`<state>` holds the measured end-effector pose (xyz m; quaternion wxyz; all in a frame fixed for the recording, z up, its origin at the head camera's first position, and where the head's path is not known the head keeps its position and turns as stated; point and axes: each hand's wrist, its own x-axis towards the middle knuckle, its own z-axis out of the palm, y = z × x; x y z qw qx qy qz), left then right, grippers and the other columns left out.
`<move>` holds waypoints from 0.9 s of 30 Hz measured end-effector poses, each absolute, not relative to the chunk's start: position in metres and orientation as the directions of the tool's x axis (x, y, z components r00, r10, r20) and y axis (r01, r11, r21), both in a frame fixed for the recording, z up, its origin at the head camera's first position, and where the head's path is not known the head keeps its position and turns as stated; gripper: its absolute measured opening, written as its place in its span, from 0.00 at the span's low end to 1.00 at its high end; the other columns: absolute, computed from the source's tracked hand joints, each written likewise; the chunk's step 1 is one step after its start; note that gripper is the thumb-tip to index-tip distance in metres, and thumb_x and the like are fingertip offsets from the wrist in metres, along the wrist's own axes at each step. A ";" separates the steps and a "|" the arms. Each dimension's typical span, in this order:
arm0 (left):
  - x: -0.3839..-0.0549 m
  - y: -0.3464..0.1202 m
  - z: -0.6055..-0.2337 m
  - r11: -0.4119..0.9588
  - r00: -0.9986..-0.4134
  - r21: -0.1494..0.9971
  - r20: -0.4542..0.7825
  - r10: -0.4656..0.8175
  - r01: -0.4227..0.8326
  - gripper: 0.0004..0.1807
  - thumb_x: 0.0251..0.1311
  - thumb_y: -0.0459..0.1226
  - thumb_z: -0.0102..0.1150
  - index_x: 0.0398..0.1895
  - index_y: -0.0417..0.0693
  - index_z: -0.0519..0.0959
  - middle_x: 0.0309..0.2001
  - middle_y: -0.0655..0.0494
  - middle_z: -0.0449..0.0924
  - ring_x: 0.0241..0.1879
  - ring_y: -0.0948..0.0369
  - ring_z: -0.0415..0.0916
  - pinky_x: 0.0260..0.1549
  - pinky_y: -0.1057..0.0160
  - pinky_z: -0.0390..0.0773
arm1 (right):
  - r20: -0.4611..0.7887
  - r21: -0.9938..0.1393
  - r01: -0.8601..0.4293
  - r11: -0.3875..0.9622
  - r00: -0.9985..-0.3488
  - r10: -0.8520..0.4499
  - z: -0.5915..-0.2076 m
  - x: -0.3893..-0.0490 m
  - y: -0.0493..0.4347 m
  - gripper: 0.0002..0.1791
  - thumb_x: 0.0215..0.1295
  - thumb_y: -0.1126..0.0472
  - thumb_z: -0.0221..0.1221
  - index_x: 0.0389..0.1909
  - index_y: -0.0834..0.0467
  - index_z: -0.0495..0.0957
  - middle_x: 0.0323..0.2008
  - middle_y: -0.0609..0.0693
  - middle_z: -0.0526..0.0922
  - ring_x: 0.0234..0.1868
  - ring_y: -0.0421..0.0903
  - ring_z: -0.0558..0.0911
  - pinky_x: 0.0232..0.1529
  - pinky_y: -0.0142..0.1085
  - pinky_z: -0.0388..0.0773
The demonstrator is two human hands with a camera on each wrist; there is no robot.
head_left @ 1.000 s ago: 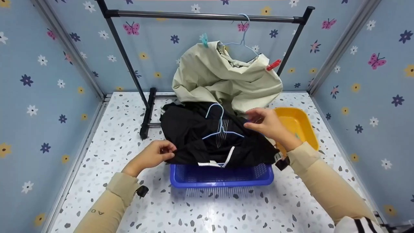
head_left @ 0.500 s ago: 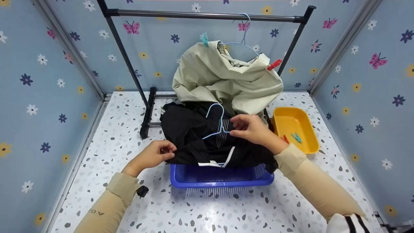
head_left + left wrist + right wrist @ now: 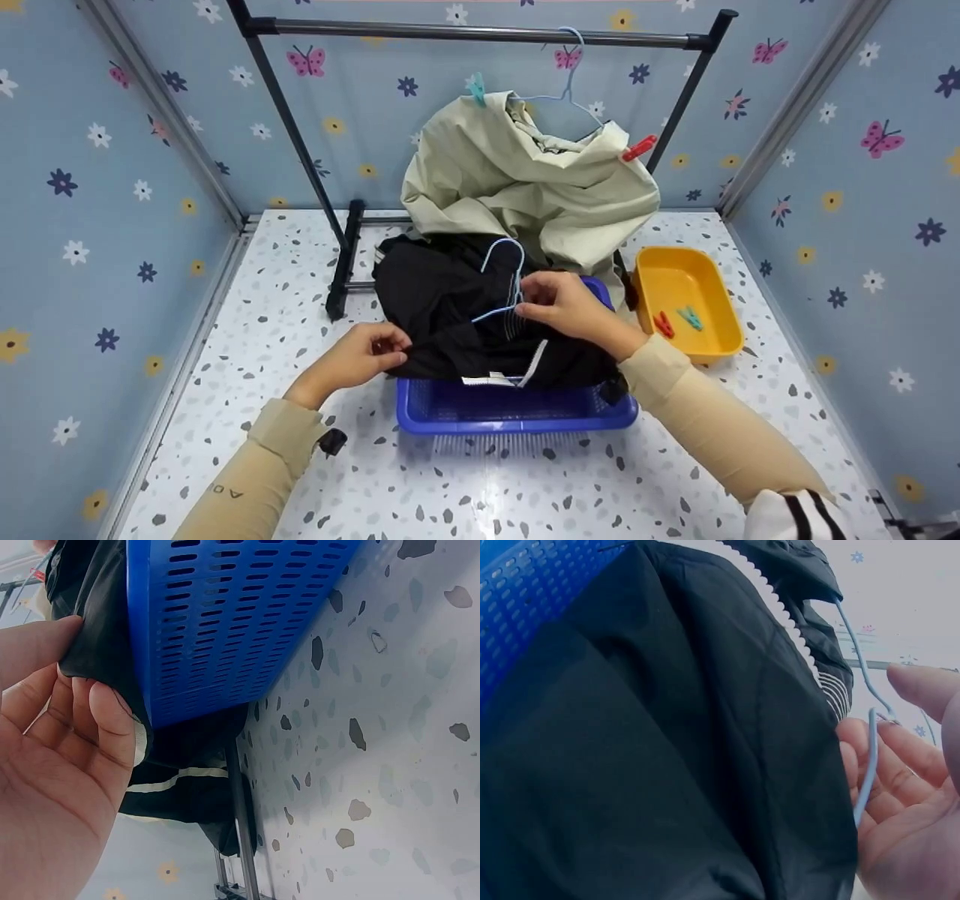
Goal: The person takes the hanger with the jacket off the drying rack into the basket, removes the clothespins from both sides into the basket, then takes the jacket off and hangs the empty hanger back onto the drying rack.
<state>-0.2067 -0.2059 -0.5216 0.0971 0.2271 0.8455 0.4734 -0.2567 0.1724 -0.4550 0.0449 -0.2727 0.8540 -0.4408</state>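
Note:
A black jacket (image 3: 442, 300) with a white zip edge lies over the blue basket (image 3: 517, 426). Inside its neck opening sits a light blue hanger (image 3: 517, 259), hook upward. My left hand (image 3: 362, 358) pinches the jacket's edge at the left; in the left wrist view the cloth (image 3: 101, 622) lies between thumb and fingers. My right hand (image 3: 566, 304) is at the hanger's neck. In the right wrist view the fingers of this hand (image 3: 911, 802) pass behind the hanger (image 3: 868, 772), and the thumb stands apart from it.
Behind, a pale green garment (image 3: 480, 172) hangs from a rack (image 3: 450, 31) on another hanger (image 3: 571, 82), with a teal clothespin (image 3: 478, 88) and a red clothespin (image 3: 639, 148) on it. At right stands a yellow tray (image 3: 726, 315) holding red and teal clothespins. Patterned walls enclose the floor.
My right hand has moved left and slightly down from the jacket's right side to the hanger's neck. The jacket's right part has drawn inward, baring the basket's far right corner. My left hand stays put.

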 end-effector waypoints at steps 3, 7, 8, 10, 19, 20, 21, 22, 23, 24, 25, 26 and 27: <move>-0.207 -0.205 -0.519 0.436 -0.876 0.848 0.063 0.478 0.300 0.04 0.67 0.29 0.69 0.42 0.39 0.87 0.36 0.50 0.84 0.35 0.64 0.76 0.37 0.67 0.77 | 0.135 -0.807 -0.393 0.441 -0.849 -0.510 -0.456 -0.256 0.172 0.08 0.74 0.65 0.68 0.45 0.68 0.86 0.32 0.59 0.88 0.24 0.35 0.79 0.29 0.28 0.78; -0.208 -0.202 -0.518 0.417 -0.875 0.857 0.077 0.478 0.304 0.03 0.67 0.30 0.70 0.41 0.39 0.87 0.35 0.50 0.84 0.34 0.64 0.76 0.37 0.67 0.77 | 0.136 -0.821 -0.390 0.417 -0.843 -0.521 -0.457 -0.256 0.171 0.10 0.79 0.64 0.62 0.38 0.68 0.85 0.28 0.59 0.86 0.24 0.34 0.77 0.29 0.27 0.74; -0.208 -0.201 -0.518 0.414 -0.875 0.858 0.080 0.478 0.304 0.03 0.67 0.30 0.70 0.41 0.39 0.87 0.35 0.50 0.84 0.34 0.64 0.76 0.37 0.67 0.77 | 0.143 -0.818 -0.398 0.416 -0.841 -0.522 -0.457 -0.256 0.171 0.11 0.79 0.64 0.62 0.36 0.67 0.85 0.27 0.59 0.85 0.24 0.34 0.76 0.30 0.27 0.73; -0.209 -0.199 -0.518 0.413 -0.873 0.855 0.090 0.479 0.314 0.04 0.67 0.31 0.70 0.42 0.40 0.88 0.35 0.50 0.84 0.34 0.64 0.77 0.37 0.67 0.77 | 0.160 -0.809 -0.419 0.412 -0.831 -0.532 -0.457 -0.256 0.170 0.14 0.80 0.64 0.62 0.32 0.66 0.83 0.25 0.58 0.83 0.25 0.34 0.76 0.32 0.27 0.71; -0.212 -0.187 -0.513 0.409 -0.844 0.809 0.186 0.504 0.423 0.10 0.68 0.34 0.73 0.49 0.42 0.92 0.44 0.48 0.91 0.40 0.67 0.79 0.42 0.67 0.79 | 0.191 -0.791 -0.459 0.405 -0.813 -0.550 -0.452 -0.253 0.169 0.16 0.79 0.64 0.62 0.27 0.64 0.79 0.23 0.53 0.81 0.25 0.35 0.74 0.31 0.28 0.70; -0.212 -0.187 -0.514 0.404 -0.845 0.809 0.196 0.498 0.426 0.09 0.68 0.33 0.73 0.48 0.42 0.92 0.43 0.48 0.92 0.40 0.68 0.79 0.41 0.68 0.79 | 0.191 -0.790 -0.458 0.408 -0.816 -0.546 -0.451 -0.253 0.170 0.16 0.79 0.64 0.62 0.27 0.64 0.79 0.23 0.53 0.81 0.25 0.35 0.74 0.31 0.28 0.69; -0.212 -0.187 -0.514 0.397 -0.847 0.813 0.204 0.490 0.425 0.08 0.69 0.33 0.72 0.48 0.42 0.93 0.42 0.49 0.92 0.39 0.68 0.78 0.40 0.68 0.78 | 0.194 -0.790 -0.458 0.408 -0.817 -0.542 -0.450 -0.253 0.171 0.17 0.79 0.64 0.62 0.26 0.64 0.79 0.23 0.53 0.81 0.25 0.35 0.74 0.31 0.28 0.69; -0.212 -0.187 -0.514 0.385 -0.849 0.820 0.211 0.484 0.423 0.07 0.69 0.33 0.72 0.47 0.42 0.93 0.40 0.49 0.92 0.37 0.68 0.78 0.39 0.69 0.77 | 0.196 -0.789 -0.458 0.410 -0.820 -0.538 -0.450 -0.253 0.171 0.17 0.79 0.64 0.62 0.26 0.64 0.79 0.23 0.53 0.81 0.25 0.35 0.74 0.32 0.28 0.70; -0.212 -0.187 -0.514 0.372 -0.851 0.827 0.218 0.478 0.421 0.07 0.70 0.33 0.72 0.47 0.42 0.93 0.40 0.49 0.92 0.36 0.68 0.77 0.38 0.70 0.77 | 0.198 -0.789 -0.457 0.410 -0.821 -0.535 -0.449 -0.253 0.172 0.17 0.79 0.64 0.62 0.26 0.64 0.79 0.23 0.54 0.81 0.25 0.35 0.74 0.32 0.27 0.70; -0.212 -0.186 -0.514 0.358 -0.853 0.835 0.224 0.472 0.418 0.07 0.70 0.33 0.71 0.46 0.42 0.93 0.39 0.49 0.92 0.35 0.68 0.77 0.37 0.70 0.76 | 0.199 -0.790 -0.456 0.410 -0.823 -0.531 -0.449 -0.254 0.173 0.17 0.79 0.64 0.62 0.26 0.64 0.79 0.23 0.54 0.81 0.25 0.35 0.74 0.32 0.27 0.70; -0.212 -0.186 -0.514 0.345 -0.855 0.843 0.228 0.466 0.413 0.07 0.70 0.33 0.71 0.46 0.42 0.94 0.39 0.49 0.92 0.35 0.68 0.77 0.37 0.70 0.76 | 0.201 -0.789 -0.455 0.412 -0.825 -0.528 -0.448 -0.254 0.174 0.17 0.79 0.64 0.62 0.26 0.64 0.79 0.23 0.54 0.81 0.25 0.35 0.74 0.32 0.27 0.70; -0.211 -0.186 -0.514 0.334 -0.856 0.849 0.231 0.461 0.409 0.07 0.71 0.33 0.71 0.46 0.43 0.94 0.39 0.48 0.92 0.36 0.68 0.78 0.37 0.71 0.76 | 0.202 -0.790 -0.454 0.411 -0.827 -0.525 -0.448 -0.254 0.175 0.17 0.79 0.64 0.62 0.26 0.64 0.79 0.23 0.54 0.81 0.25 0.35 0.74 0.32 0.27 0.70; -0.211 -0.186 -0.514 0.325 -0.859 0.853 0.236 0.455 0.407 0.07 0.71 0.33 0.70 0.46 0.43 0.94 0.40 0.49 0.92 0.36 0.69 0.78 0.38 0.71 0.77 | 0.204 -0.790 -0.453 0.412 -0.829 -0.521 -0.448 -0.254 0.177 0.16 0.79 0.64 0.62 0.26 0.64 0.79 0.23 0.54 0.81 0.25 0.35 0.74 0.32 0.27 0.70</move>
